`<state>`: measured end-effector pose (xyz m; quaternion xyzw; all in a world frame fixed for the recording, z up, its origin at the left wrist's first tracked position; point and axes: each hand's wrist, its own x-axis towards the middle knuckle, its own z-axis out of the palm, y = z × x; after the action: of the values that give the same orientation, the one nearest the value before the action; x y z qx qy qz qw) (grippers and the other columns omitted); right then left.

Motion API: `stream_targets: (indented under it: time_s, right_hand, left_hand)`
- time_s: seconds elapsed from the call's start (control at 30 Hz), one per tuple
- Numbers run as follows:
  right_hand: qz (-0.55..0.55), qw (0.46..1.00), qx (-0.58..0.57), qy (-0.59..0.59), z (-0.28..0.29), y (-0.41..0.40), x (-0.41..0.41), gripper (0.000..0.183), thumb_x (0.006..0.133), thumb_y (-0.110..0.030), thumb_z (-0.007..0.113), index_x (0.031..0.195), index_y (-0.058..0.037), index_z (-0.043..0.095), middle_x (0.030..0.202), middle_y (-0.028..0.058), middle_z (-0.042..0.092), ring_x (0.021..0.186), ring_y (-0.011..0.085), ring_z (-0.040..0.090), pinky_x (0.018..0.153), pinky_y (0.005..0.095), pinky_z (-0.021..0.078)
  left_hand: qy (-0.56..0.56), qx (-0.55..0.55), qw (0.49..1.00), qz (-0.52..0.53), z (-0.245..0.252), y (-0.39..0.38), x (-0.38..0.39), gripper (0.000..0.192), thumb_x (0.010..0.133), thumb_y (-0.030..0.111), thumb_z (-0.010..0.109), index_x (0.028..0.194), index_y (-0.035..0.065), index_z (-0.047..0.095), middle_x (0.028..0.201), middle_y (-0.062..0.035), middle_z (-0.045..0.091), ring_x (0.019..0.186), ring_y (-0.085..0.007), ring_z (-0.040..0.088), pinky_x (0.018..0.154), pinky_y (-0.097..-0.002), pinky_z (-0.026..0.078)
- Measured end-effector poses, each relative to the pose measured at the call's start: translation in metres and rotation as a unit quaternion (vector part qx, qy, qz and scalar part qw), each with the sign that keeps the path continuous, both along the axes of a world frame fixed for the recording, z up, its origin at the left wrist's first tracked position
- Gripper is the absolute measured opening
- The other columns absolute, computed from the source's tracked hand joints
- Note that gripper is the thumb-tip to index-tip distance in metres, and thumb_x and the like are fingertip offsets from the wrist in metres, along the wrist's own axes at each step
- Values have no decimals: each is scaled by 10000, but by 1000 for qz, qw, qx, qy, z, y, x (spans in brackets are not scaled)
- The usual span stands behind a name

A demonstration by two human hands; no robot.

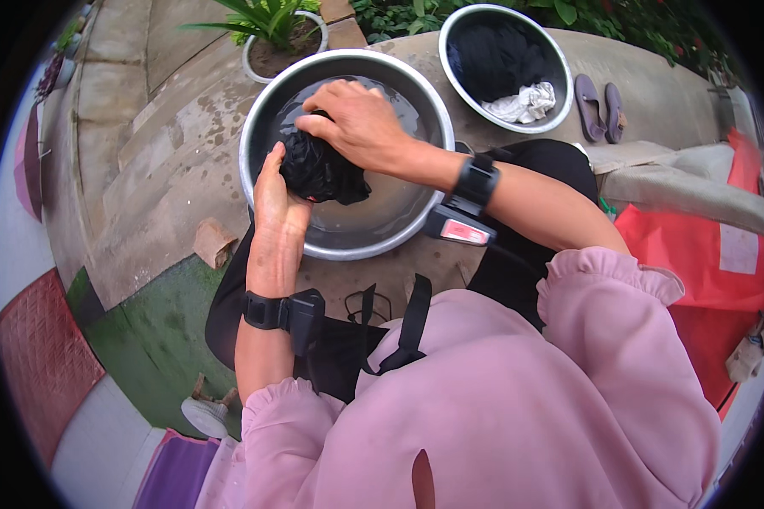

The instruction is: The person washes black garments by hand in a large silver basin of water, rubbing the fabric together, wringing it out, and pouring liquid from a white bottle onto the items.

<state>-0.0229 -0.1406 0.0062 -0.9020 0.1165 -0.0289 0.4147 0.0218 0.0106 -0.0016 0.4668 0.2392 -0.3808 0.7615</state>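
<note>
A bunched, wet-looking black cloth [321, 167] is between my two hands, above a metal basin [447, 137] of murky water [382, 207]. My left hand [279, 194] cups it from the left and below, thumb along its side. From above and the right, my right hand [360, 124] grips the cloth's upper part with bent fingers. Some of the right fingertips are out of sight behind the hand. Folds hide how much cloth lies inside the grip.
A second metal basin [569, 83] holds dark clothes [496, 60] and a white cloth [525, 104]. Purple slippers [591, 108] lie right of it. A potted plant [280, 28] touches the far-left side, a broken brick [214, 243] lies near left, and red bags [681, 254] stand right.
</note>
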Motion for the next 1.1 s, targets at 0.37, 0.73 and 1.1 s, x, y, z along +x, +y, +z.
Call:
stream_targets:
  time_s: [0.37,0.73,1.1]
  right_hand:
    - [126,976,91,-154,-2,-7,5,508,657,-178,735,1134,-101,577,988,116,582,931,272,579,798,352,475]
    - [187,960,99,-183,32,49,-32,215,703,-261,685,844,-110,623,816,82,565,797,281,579,702,370,473]
    - [54,983,41,-170,17,53,-19,240,778,-314,596,805,-75,600,746,148,565,694,330,587,614,419,475]
  left_hand:
    - [11,48,998,-50,5,4,5,530,939,489,342,1170,20,435,1137,-140,521,1113,-295,479,879,-477,423]
    - [-42,19,999,-21,-26,26,3,312,933,293,374,1115,94,531,1084,-104,585,980,-223,591,828,-369,503]
    - [24,17,1000,-3,-31,32,8,118,867,164,514,914,95,598,843,-57,614,700,-198,608,583,-356,505]
